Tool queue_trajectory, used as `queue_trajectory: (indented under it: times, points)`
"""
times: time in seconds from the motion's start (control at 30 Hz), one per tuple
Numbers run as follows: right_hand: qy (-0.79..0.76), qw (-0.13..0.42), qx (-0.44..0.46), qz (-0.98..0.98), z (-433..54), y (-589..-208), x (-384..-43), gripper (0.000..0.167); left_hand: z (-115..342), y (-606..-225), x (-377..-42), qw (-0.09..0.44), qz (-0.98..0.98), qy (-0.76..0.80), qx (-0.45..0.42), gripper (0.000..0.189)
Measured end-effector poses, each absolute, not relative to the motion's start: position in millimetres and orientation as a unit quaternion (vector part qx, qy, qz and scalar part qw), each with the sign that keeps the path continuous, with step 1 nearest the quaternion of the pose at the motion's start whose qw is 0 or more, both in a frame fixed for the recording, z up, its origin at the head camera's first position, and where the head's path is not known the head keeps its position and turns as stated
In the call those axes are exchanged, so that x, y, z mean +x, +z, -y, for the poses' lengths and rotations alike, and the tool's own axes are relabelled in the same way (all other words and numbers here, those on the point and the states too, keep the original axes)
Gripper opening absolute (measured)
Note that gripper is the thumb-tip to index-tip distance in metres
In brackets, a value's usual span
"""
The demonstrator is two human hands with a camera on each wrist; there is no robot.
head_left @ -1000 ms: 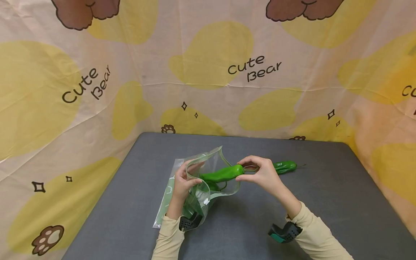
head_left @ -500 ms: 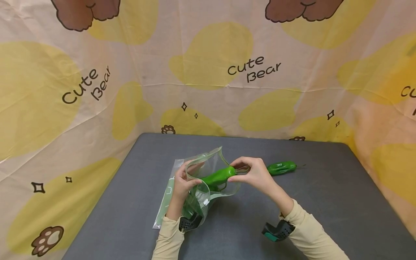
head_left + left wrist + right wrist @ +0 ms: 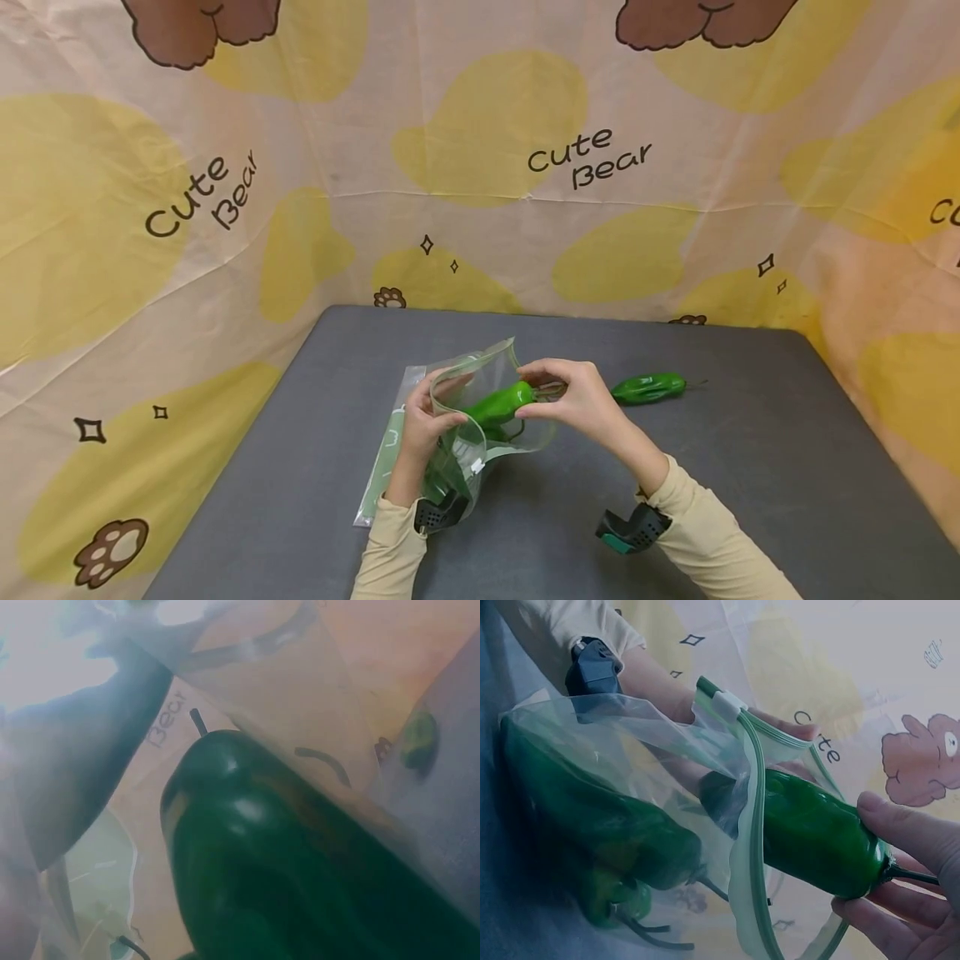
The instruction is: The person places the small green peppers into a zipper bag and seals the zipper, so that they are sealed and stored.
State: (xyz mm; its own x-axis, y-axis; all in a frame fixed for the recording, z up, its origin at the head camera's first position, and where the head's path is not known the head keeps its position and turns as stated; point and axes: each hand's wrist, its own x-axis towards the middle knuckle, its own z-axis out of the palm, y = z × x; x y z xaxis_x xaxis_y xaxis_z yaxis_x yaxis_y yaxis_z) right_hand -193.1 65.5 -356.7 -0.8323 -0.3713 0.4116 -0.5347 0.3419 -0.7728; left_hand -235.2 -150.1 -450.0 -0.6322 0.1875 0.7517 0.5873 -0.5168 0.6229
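Note:
My left hand (image 3: 423,425) holds a clear zip bag (image 3: 521,448) by its mouth edge, thumb and fingers spread at the opening. Between thumb and fingers, my right hand (image 3: 566,396) grips a green pepper (image 3: 498,405) at its stem end. Its far end points into the bag's open mouth. In the right wrist view, the bag's green zip rim (image 3: 757,802) crosses in front of this pepper, whose stem lies toward my palm. Several other green peppers (image 3: 600,802) lie inside the bag. The left wrist view shows a large pepper (image 3: 247,847) close up through the plastic.
Another green pepper (image 3: 648,388) lies on the grey table (image 3: 750,467) beyond my right hand. Under the bag's left side is a flat clear-and-green packet (image 3: 382,475). A printed cloth (image 3: 480,167) hangs behind the table.
My right hand has moved left, carrying the pepper deeper into the bag's mouth. More of the pepper on the table now shows. The left hand stays in place.

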Motion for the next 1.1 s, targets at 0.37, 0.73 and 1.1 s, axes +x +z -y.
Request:
queue_trajectory:
  times: [0.37, 0.73, 1.1]
  points:
    - [0.517, 0.068, 0.278, 0.807, -63, -375, -203, 0.044, 150, -452, -236, 0.113, 0.474, -0.771, -0.41, 0.053]
    - [0.503, 0.068, 0.305, 0.805, -60, -376, -203, 0.04, 150, -449, -235, 0.118, 0.473, -0.772, -0.409, 0.053]
    - [0.487, 0.047, 0.311, 0.815, -49, -377, -205, 0.038, 150, -449, -235, 0.122, 0.475, -0.771, -0.407, 0.053]
